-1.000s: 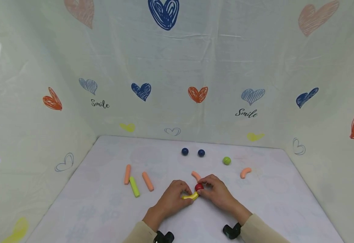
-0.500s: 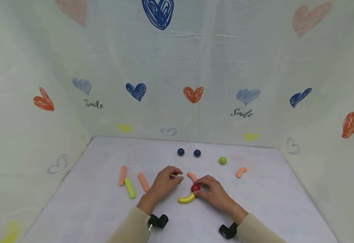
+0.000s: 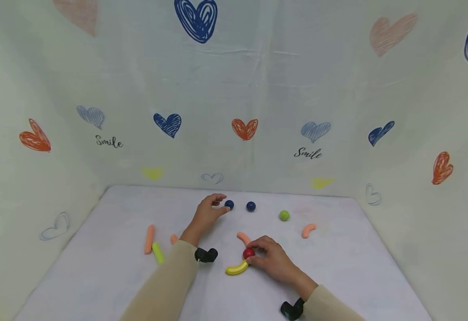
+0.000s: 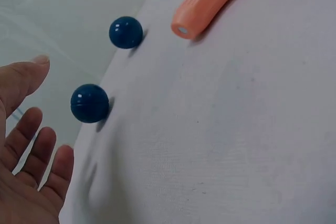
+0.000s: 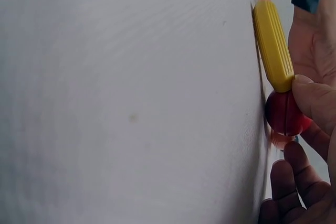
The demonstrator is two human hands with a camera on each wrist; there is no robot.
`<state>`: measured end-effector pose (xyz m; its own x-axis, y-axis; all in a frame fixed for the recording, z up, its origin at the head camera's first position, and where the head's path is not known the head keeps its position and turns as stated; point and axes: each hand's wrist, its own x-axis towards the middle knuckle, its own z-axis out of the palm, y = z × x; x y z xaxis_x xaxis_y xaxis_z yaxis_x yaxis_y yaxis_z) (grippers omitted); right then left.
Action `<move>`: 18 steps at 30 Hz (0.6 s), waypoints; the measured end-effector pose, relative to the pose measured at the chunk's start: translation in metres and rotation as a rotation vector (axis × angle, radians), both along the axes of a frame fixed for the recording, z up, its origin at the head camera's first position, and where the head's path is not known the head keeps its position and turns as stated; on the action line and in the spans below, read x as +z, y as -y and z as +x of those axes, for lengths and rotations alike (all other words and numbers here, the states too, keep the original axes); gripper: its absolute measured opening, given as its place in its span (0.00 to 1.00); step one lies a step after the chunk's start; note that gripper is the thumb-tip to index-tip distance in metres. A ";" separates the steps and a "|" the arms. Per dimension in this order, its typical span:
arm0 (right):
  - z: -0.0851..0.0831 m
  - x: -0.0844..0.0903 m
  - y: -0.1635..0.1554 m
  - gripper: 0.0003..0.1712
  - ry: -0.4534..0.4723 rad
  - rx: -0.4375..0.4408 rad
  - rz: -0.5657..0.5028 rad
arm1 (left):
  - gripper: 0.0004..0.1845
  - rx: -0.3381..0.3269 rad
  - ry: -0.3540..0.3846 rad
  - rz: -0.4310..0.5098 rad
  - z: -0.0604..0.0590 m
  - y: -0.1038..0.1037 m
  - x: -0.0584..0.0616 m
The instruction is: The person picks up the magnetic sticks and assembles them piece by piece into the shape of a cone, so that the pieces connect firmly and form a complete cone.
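Near the back of the table my left hand is spread around a dark blue ball. In the left wrist view its thumb and fingers are apart and a gap shows between them and the ball. My right hand holds a red ball between thumb and fingers on the table. The red ball sits between a yellow curved piece, whose end touches it, and an orange curved piece. In the right wrist view the thumb tip lies at the joint of the yellow piece and the ball.
A second blue ball, a green ball and another orange curved piece lie at the back right. To the left are an orange stick, a lime stick and another orange piece, partly behind my left arm.
My left hand has let go of the yellow curved piece and moved away to the back, up to the blue ball. The right hand has stayed on the red ball.
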<state>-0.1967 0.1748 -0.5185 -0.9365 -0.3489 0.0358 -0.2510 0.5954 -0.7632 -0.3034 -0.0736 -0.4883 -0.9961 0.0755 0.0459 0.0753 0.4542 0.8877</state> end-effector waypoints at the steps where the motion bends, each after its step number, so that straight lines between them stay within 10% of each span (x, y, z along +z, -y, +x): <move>1: 0.000 0.000 0.001 0.17 0.003 0.002 -0.003 | 0.24 0.002 0.011 0.000 -0.003 0.000 -0.001; 18: 0.000 0.001 -0.001 0.18 0.001 0.023 -0.006 | 0.26 -0.087 0.050 -0.123 -0.030 -0.010 -0.012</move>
